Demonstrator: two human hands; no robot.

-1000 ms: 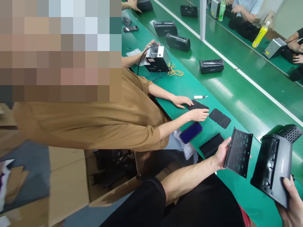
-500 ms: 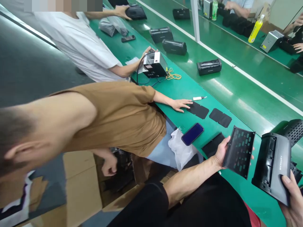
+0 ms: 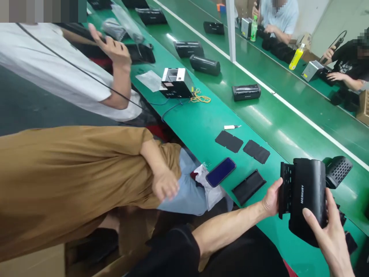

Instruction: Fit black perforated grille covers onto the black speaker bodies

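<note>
Both hands (image 3: 300,215) grip glossy, rounded black housing (image 3: 307,196).

Casing (image 3: 307,200) held above table (image 3: 201,123) between left hand (image 3: 271,200) and right hand (image 3: 331,234), slotted panel (image 3: 285,190) against its left side, flat tray (image 3: 248,186) and phone (image 3: 220,171) left of it, 2 mats (image 3: 242,146) behind them, pen (image 3: 230,127) beyond

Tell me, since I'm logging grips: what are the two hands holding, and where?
Left hand grips the slotted panel at its left edge; right hand holds the black housing from its lower right side.
</note>
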